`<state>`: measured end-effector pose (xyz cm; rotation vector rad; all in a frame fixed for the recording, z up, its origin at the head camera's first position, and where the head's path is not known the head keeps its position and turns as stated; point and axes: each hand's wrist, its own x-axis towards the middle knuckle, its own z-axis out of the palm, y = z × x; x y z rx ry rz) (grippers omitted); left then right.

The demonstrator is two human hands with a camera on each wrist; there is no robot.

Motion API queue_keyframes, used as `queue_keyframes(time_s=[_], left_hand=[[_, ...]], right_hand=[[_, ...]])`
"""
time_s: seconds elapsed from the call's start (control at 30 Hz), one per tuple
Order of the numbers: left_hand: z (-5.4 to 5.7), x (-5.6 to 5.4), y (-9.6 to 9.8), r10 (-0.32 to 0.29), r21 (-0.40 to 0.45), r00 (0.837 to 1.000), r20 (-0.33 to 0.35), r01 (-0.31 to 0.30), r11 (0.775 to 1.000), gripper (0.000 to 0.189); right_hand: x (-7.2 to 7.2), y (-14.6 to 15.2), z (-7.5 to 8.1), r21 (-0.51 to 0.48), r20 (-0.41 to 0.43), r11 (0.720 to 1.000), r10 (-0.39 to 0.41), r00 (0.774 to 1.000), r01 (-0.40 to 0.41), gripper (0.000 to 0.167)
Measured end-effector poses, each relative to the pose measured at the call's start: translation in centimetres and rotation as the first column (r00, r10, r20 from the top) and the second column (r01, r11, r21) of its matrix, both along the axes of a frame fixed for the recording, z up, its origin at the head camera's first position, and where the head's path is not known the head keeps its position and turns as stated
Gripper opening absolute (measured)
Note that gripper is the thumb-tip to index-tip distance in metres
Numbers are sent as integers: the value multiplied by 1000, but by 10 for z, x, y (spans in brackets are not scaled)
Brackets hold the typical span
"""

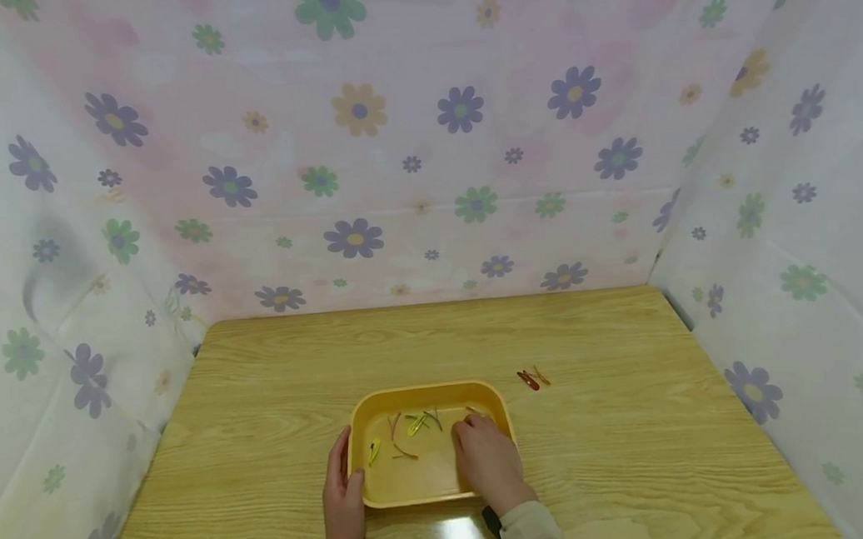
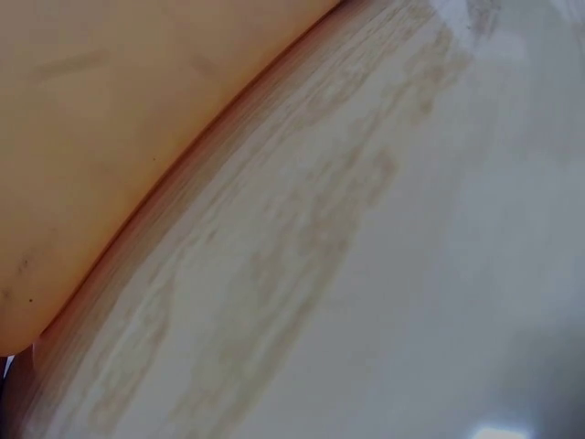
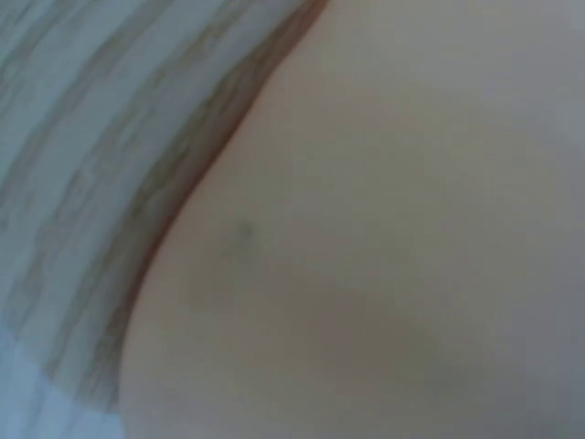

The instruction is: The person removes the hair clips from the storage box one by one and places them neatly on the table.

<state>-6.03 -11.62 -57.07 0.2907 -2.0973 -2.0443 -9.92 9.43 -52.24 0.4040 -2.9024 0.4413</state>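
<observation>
A yellow tray (image 1: 438, 474) is set on a wood-grain table (image 1: 623, 423), small clips (image 1: 416, 424) being scattered over its floor. Its left side is gripped by the left hand (image 1: 343, 489), thumb at the rim, fingers outside. The right hand (image 1: 490, 459) is lowered into the right part, fingers bent downward; whether anything is pinched cannot be told. Picking among the clips is judged to be in hand; a fine fingertip pinch, with the tray steadied, seems called for next.
</observation>
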Motion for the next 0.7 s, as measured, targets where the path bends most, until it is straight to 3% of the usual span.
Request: queue_keyframes(time_s=[0.37, 0.7], left_hand=[[-2, -1, 1, 13, -9, 1000, 13, -12, 1000, 61], [0, 1, 1, 1, 12, 1000, -7, -1, 1000, 60]], right_hand=[[-4, 2, -1, 3, 137, 1000, 20, 990, -21, 12], [-3, 2, -1, -8, 144, 999, 41, 989, -40, 15]])
